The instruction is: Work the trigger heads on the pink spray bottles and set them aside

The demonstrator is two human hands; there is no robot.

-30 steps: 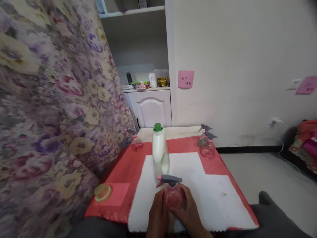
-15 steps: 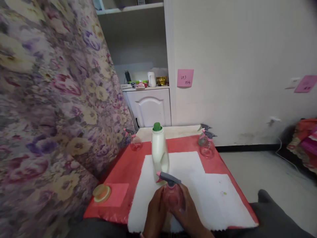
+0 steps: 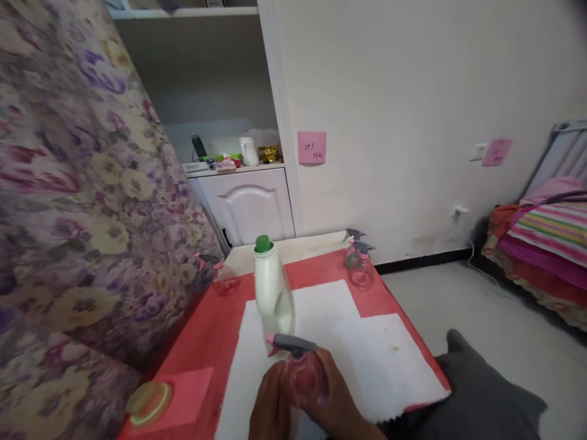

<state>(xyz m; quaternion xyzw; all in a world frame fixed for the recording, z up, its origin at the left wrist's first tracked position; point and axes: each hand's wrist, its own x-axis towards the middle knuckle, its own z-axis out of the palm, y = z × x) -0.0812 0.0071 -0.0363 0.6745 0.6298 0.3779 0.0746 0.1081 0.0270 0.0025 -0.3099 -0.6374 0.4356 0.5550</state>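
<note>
Close at the near edge of the table, over the white cloth (image 3: pixel 321 318), a clear pinkish spray bottle (image 3: pixel 303 382) sits between two hands: the right hand (image 3: pixel 337 400) is curled round its right side, thumb across the front, and the left hand (image 3: pixel 269 397) is closed against the other side, its fingertips partly hidden. The step in hand looks to be holding and steadying the bottle, its grey sprayer top fitted and the nozzle pointing left; whether its base touches the cloth cannot be told. A next move would call for a firm hold on the round body and care with the nozzle, which overlaps the foot of the pale jug (image 3: pixel 270 293) in this view. To the left, a round lid (image 3: pixel 149 400) rests on a pink sheet (image 3: pixel 195 391) near that edge, so a wide leftward sweep could catch it. Freest is the right part of the cloth, flat up to the table's right edge, beyond which a grey-clad knee (image 3: pixel 481 385) juts. Farther on stands the jug, upright, with something green in its mouth; beyond it, another bottle (image 3: pixel 224 281) by the curtain (image 3: pixel 92 256) and two more bottles (image 3: pixel 361 272) mark the far corners.
</note>
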